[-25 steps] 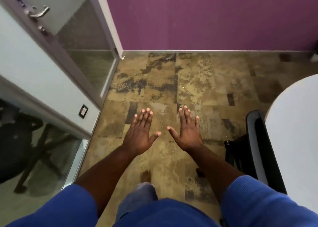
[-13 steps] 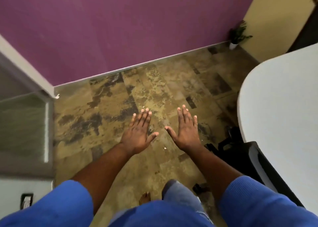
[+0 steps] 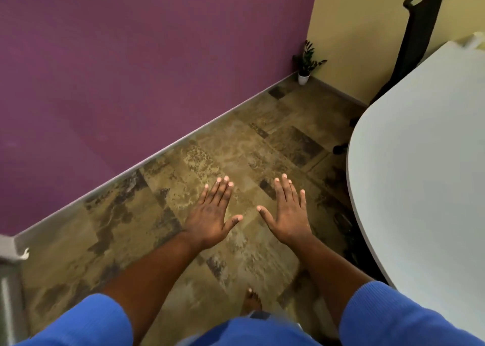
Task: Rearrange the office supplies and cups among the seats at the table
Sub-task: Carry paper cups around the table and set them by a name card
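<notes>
My left hand (image 3: 214, 216) and my right hand (image 3: 287, 213) are held out flat in front of me, palms down, fingers spread, over the mottled brown floor. Neither holds anything. A white rounded table (image 3: 425, 167) fills the right side, its edge just right of my right hand. The part of its top in view is bare. No office supplies or cups are in view, apart from a small pale object (image 3: 475, 40) at the table's far corner that I cannot identify.
A black office chair (image 3: 417, 31) stands at the table's far end against the yellow wall. A small potted plant (image 3: 305, 65) sits in the room corner. The purple wall (image 3: 131, 70) runs along the left. A door frame (image 3: 10, 280) shows at lower left.
The view has swung right: the glass door has left the frame, and more of the table, the far chair and the plant have come in. Both hands stay flat and empty.
</notes>
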`<state>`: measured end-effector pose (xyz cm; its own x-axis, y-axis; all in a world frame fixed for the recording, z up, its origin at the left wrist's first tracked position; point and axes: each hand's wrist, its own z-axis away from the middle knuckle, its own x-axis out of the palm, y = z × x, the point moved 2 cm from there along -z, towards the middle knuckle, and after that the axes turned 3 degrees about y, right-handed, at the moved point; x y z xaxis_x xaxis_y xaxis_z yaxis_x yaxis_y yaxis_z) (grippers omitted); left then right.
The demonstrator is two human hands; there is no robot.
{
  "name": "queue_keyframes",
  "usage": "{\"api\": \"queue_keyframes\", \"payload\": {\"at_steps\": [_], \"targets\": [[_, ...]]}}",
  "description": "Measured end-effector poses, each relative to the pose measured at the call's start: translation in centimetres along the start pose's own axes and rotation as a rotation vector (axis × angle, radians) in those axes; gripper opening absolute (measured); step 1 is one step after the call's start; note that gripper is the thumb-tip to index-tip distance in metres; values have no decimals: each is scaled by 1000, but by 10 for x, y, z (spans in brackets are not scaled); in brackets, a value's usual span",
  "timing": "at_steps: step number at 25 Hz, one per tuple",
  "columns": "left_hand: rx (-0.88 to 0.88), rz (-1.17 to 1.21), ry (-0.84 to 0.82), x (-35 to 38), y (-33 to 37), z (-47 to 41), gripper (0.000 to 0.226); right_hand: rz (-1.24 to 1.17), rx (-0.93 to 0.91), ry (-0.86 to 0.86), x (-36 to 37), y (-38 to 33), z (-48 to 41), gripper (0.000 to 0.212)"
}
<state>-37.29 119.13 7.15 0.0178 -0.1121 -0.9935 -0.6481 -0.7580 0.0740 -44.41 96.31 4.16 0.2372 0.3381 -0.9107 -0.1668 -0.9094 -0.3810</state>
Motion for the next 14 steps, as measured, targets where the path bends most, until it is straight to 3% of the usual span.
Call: {"api": "queue_keyframes", "payload": {"at_steps": [4,14], "targets": [[11,66,9,1,-18,-117,89,-5,57,43,-12,34,-99,91],[223,144,-43,48,-47,-447,90,100,277,103,-11,155,-344,91]]}}
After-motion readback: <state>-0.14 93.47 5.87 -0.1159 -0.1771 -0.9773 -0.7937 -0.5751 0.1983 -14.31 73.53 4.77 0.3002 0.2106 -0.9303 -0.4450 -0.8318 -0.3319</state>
